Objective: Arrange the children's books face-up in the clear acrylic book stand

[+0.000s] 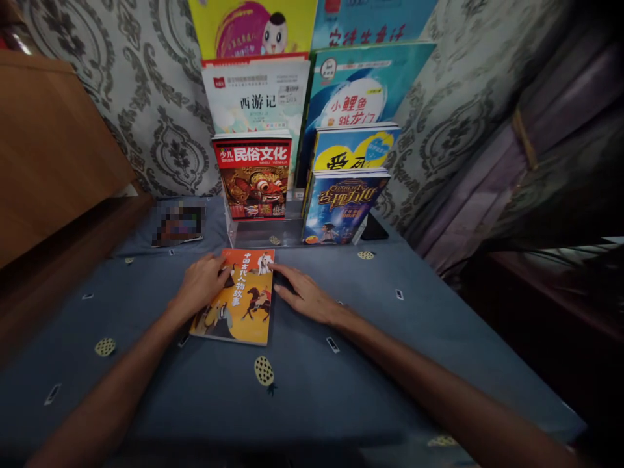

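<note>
A paperback book [253, 321] with an orange and yellow cover, Chinese lettering and a horse rider lies flat on the blue cloth in front of me. My left hand [203, 281] rests over its upper left edge, thumb and forefinger apart on the cover. On the other side, my right hand [308, 296] is stretched out palm down. Its forefinger touches the book's upper right edge, and its thumb is held apart just beside that edge.
Behind the book stands a clear plastic display rack [266, 234] with several children's books, including a red book [253, 179] and a blue book [345, 208]. A blurred-out booklet [179, 223] lies at left, and a dark flat object [374, 227] at right. A wooden panel [53, 140] borders the left.
</note>
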`<action>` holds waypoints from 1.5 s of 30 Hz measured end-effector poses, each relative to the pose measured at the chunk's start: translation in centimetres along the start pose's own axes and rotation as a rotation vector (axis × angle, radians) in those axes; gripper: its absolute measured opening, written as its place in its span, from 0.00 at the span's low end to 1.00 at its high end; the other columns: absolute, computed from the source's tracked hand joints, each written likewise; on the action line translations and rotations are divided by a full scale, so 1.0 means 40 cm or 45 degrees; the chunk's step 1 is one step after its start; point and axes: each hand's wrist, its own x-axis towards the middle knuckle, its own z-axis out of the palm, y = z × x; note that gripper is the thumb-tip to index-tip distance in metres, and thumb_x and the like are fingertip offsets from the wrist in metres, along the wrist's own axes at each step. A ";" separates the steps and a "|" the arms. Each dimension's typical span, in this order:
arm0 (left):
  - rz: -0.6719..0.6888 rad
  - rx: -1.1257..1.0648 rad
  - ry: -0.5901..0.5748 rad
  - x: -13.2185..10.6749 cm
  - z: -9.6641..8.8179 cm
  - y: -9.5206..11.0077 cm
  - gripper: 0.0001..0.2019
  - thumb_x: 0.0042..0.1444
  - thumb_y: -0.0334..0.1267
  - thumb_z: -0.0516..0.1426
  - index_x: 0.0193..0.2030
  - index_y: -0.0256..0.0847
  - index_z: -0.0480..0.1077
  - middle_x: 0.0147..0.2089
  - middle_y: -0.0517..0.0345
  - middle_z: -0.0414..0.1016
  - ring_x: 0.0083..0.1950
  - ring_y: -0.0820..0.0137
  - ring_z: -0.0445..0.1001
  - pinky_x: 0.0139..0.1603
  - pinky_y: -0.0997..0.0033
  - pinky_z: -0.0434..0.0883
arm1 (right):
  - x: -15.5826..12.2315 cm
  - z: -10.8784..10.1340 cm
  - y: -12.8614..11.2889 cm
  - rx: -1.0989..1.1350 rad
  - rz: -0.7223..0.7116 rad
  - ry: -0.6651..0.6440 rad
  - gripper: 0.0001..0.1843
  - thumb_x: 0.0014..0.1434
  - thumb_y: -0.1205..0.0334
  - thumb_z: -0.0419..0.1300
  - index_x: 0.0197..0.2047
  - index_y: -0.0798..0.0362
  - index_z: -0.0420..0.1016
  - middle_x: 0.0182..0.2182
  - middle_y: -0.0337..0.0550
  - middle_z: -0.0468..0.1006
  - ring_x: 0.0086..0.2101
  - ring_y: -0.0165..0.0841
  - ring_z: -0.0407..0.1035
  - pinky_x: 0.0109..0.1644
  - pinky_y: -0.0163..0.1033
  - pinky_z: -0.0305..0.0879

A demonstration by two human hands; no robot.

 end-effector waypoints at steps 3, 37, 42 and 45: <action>0.022 -0.112 0.072 0.013 0.024 -0.014 0.17 0.67 0.39 0.49 0.56 0.38 0.74 0.49 0.46 0.78 0.52 0.59 0.76 0.53 0.63 0.70 | 0.013 0.003 0.020 -0.005 -0.021 0.039 0.29 0.68 0.54 0.51 0.69 0.52 0.58 0.65 0.55 0.68 0.63 0.46 0.62 0.66 0.59 0.59; 1.008 -0.244 -0.062 -0.127 -0.022 0.155 0.29 0.61 0.51 0.60 0.64 0.38 0.64 0.66 0.43 0.66 0.67 0.52 0.64 0.67 0.51 0.65 | -0.012 0.003 0.019 -0.114 -0.222 0.267 0.18 0.65 0.64 0.52 0.52 0.55 0.79 0.51 0.52 0.81 0.57 0.42 0.70 0.61 0.55 0.67; 1.022 -0.186 -0.052 -0.119 -0.014 0.145 0.23 0.63 0.40 0.57 0.63 0.36 0.64 0.69 0.42 0.65 0.70 0.55 0.63 0.69 0.53 0.64 | -0.018 -0.001 -0.005 -0.063 -0.171 0.301 0.17 0.63 0.68 0.53 0.49 0.51 0.81 0.41 0.46 0.84 0.46 0.39 0.74 0.52 0.50 0.72; 1.044 -0.207 -0.041 -0.117 -0.012 0.138 0.22 0.65 0.40 0.56 0.63 0.35 0.65 0.68 0.41 0.66 0.70 0.57 0.65 0.68 0.54 0.66 | -0.020 -0.007 -0.009 -0.019 -0.151 0.282 0.17 0.63 0.69 0.54 0.48 0.51 0.82 0.40 0.45 0.84 0.43 0.38 0.74 0.49 0.47 0.71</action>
